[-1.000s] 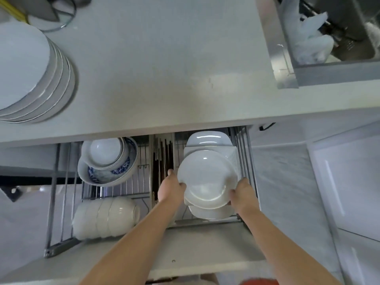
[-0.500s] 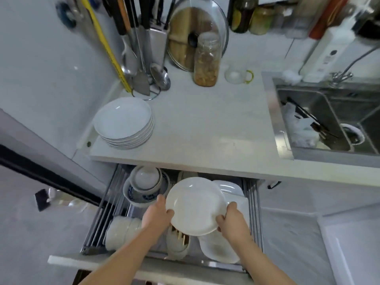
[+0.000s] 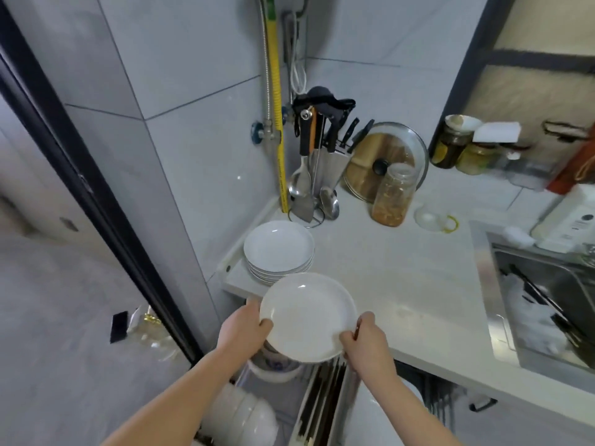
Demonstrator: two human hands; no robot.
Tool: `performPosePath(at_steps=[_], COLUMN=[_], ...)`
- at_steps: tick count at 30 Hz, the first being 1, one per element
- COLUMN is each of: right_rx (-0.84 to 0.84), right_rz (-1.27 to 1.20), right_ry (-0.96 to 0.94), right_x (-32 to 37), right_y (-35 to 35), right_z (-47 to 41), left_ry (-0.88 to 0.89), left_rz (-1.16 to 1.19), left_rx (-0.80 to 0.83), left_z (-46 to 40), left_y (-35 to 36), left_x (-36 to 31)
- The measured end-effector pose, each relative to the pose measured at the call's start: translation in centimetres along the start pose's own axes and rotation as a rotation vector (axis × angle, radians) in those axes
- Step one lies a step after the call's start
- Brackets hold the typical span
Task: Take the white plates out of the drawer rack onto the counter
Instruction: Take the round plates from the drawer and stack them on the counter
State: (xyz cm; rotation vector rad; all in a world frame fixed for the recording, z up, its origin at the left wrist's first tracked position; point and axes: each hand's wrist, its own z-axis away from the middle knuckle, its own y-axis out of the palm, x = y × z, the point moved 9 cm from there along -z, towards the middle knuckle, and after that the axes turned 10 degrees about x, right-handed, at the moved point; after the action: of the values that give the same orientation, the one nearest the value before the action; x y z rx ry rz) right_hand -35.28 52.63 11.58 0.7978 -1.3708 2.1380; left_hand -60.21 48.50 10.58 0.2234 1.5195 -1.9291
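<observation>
I hold one round white plate [image 3: 308,315] level over the counter's front edge, above the open drawer rack [image 3: 318,410]. My left hand [image 3: 242,329] grips its left rim and my right hand [image 3: 367,346] grips its lower right rim, thumbs on top. Just behind it a stack of white plates [image 3: 278,251] sits on the white counter [image 3: 396,278] near the left corner. More white dishes [image 3: 383,410] lie in the drawer's right part, mostly hidden by my right arm.
White bowls [image 3: 241,416] and a blue-patterned bowl [image 3: 277,370] fill the drawer's left side, chopsticks [image 3: 322,400] the middle slot. At the counter's back stand a utensil holder [image 3: 314,181], a pot lid [image 3: 383,159] and a jar [image 3: 391,197]. A sink [image 3: 547,313] is at right.
Both hands have lifted the plate up out of the drawer to the counter's front edge, close to the plate stack. My view has tilted up toward the wall.
</observation>
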Motion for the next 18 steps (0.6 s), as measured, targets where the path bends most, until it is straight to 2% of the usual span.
performPosePath(at_steps=[4, 10, 18], right_rx=[-0.032, -0.077, -0.099], right_rz=[0.008, 0.082, 0.140], right_ry=[-0.072, -0.068, -0.030], right_x=[4.4, 9.4, 12.3], right_y=[-1.6, -2.8, -1.8], right_z=[-2.2, -6.1, -12.5], left_ry=[0.031, 0.007, -0.093], left_rz=[0.030, 0.046, 0.014], left_rx=[-0.058, -0.116, -0.082], left_z=[-1.5, -5.0, -10.7], left_y=[-4.3, -9.1, -11.3], left_x=[-1.0, -1.2, 0.2])
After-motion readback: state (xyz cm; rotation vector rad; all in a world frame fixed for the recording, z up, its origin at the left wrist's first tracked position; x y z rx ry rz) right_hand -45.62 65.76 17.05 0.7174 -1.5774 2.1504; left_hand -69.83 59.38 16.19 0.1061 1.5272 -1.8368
